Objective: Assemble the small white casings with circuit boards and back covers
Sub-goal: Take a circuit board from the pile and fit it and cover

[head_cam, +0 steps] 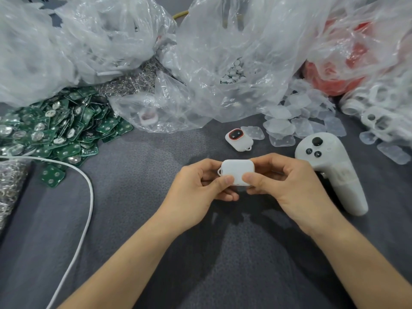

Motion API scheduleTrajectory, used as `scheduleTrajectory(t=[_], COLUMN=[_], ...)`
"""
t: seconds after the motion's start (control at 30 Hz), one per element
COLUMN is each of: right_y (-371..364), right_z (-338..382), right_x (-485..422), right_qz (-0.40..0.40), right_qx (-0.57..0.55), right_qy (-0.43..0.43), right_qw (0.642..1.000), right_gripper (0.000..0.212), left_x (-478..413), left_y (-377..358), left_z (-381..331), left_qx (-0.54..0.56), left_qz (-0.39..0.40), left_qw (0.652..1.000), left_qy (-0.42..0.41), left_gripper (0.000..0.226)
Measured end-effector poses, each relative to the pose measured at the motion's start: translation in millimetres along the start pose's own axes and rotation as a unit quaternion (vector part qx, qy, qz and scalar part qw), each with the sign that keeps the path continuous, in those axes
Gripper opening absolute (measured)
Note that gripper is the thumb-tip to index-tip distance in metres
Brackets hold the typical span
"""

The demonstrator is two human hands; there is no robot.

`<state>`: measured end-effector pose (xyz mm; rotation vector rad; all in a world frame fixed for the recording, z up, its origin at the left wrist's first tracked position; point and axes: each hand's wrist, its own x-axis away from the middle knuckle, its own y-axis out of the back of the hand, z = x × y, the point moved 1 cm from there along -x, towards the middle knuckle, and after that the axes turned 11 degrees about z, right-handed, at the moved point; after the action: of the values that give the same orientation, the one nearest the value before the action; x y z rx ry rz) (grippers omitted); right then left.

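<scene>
centre of frame: white casing (237,171) pinched between left hand (196,188) and right hand (287,184) | left: circuit board pile (55,130) | right: white controller (330,166)

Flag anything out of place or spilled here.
The green circuit boards lie spilled in a loose heap at the left. A white controller lies beside the right hand, no assembly part. The white casing pinched by it and the left hand looks intact.

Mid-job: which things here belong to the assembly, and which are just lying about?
Job: white casing, pinched by left hand and right hand; green circuit boards; translucent back covers; assembled unit.
Lying about: white controller; white cable.
</scene>
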<state>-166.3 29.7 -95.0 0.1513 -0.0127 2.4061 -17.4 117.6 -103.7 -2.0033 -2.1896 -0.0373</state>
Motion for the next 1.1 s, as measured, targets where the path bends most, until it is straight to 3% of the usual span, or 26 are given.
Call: scheduleTrajectory(t=[0.1, 0.33, 0.57, 0.73, 0.93, 1.1], right_y=[-1.0, -6.0, -6.0, -6.1, -14.6, -20.6], right_z=[1.0, 0.5, -1.1, 1.6, 0.8, 1.5], right_x=[0.2, 0.4, 0.6, 1.9, 3.4, 4.4], right_qz=[0.013, 0.052, 0.074, 0.12, 0.14, 0.107], right_qx=[0.031, -0.026, -0.028, -0.047, -0.055, -0.043], right_qy=[-0.009, -0.008, 0.003, 0.009, 0.015, 0.027], right_qw=[0.999, 0.998, 0.997, 0.992, 0.989, 0.993], right_gripper=[0.018, 0.011, 0.011, 0.021, 0.024, 0.027], left_x=[0.0, 1.7, 2.5, 4.1, 5.9, 7.9], left_y=[-1.4, -2.4, 3.6, 5.1, -4.8, -5.0], left_z=[0.4, -0.7, -3.7, -8.5, -5.9, -6.6], left_qx=[0.013, 0.051, 0.008, -0.075, -0.097, -0.113], left_qz=[-0.003, 0.01, 0.04, 0.058, 0.051, 0.036], left_qw=[1.0, 0.999, 0.999, 0.995, 0.994, 0.992], left_qy=[0.002, 0.011, 0.01, 0.009, -0.016, -0.033], left_gripper=[0.012, 0.01, 0.007, 0.04, 0.041, 0.047])
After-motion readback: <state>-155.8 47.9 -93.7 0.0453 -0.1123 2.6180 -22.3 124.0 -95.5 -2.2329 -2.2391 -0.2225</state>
